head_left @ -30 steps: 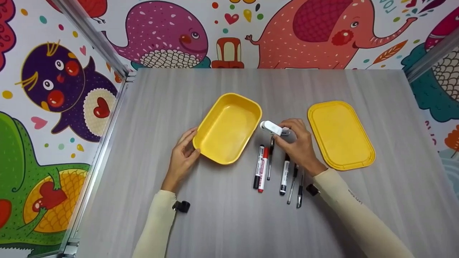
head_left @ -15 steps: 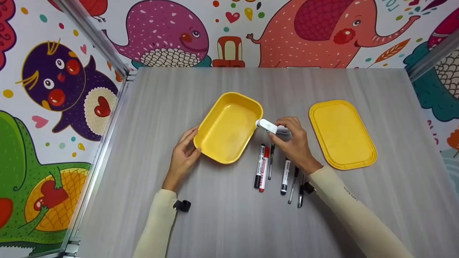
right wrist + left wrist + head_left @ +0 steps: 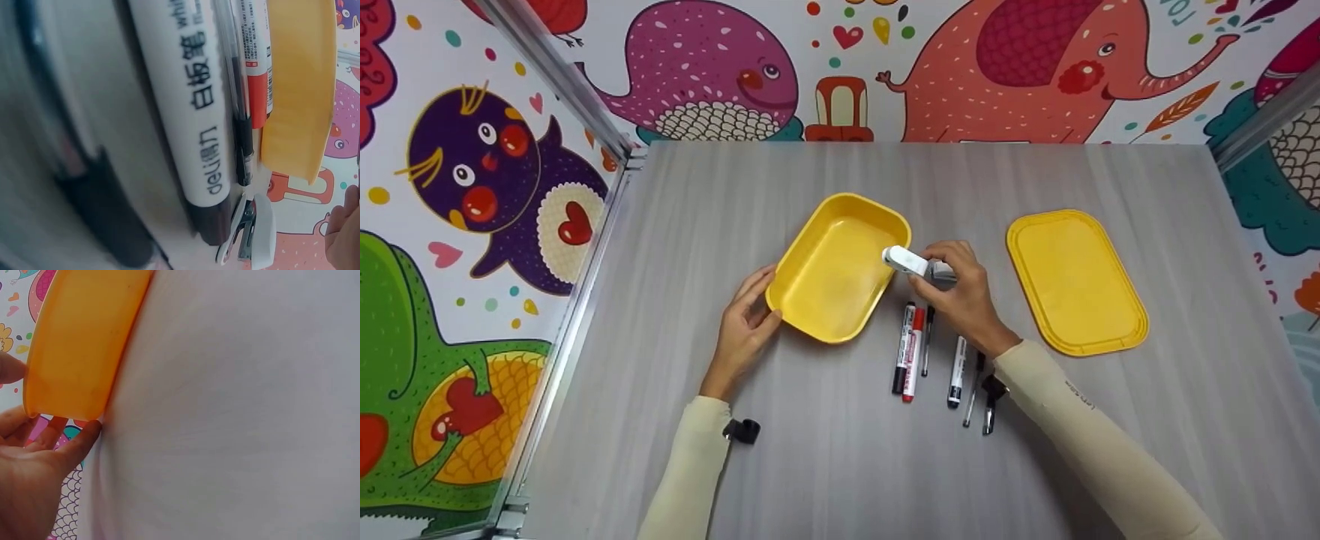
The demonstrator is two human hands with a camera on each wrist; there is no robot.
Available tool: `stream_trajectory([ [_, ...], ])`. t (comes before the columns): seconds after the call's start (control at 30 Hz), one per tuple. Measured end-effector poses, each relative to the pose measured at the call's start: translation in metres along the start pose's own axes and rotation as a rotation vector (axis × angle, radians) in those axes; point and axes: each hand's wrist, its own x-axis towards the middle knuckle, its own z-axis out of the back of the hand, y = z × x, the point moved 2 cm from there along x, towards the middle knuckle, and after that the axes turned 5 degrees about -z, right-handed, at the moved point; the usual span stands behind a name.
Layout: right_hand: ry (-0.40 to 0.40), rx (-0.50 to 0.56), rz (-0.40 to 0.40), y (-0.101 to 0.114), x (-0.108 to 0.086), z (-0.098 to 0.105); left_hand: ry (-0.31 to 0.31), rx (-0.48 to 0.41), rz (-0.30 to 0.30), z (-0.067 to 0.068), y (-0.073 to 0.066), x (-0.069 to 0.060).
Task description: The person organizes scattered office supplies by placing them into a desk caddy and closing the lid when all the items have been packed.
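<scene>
My left hand (image 3: 741, 335) holds the near left corner of a yellow plastic box (image 3: 840, 270), with the thumb and fingers around its outer wall. In the left wrist view, the box's side (image 3: 84, 343) is tilted, and the hand (image 3: 34, 467) touches its end. In my right hand (image 3: 967, 292), pinched between thumb and fingers, is a small white rounded object (image 3: 904, 259) over the box's right rim. Its kind is unclear. In the right wrist view, a white stapler (image 3: 264, 230) lies on the table beside pens; the hand (image 3: 344, 233) shows only at the right edge.
Near the right hand lie a black marker (image 3: 904, 349), a red marker (image 3: 913, 356), another black marker (image 3: 957, 375) and thin pens (image 3: 971, 394). A yellow lid (image 3: 1076, 281) rests flat at the right. Patterned walls and a metal frame (image 3: 619, 146) border the table.
My right hand has moved left with the white object, bringing it from beside the box to above its right rim. The left hand and the box stay in place.
</scene>
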Motion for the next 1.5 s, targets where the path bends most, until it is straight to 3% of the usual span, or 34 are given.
stream_trajectory([
  [0.27, 0.038, -0.005, 0.025, 0.002, 0.009, -0.008, 0.003, -0.021, 0.031, -0.001, 0.0, 0.0],
  [0.5, 0.075, -0.033, 0.018, 0.006, 0.016, -0.014, 0.005, -0.022, 0.014, -0.001, 0.0, 0.001],
  [0.83, 0.067, -0.051, 0.037, 0.006, 0.025, -0.018, 0.007, -0.021, 0.014, -0.001, -0.001, 0.001],
  [1.5, 0.153, -0.048, -0.012, 0.008, 0.045, -0.033, 0.006, -0.055, 0.016, -0.001, 0.001, 0.0],
])
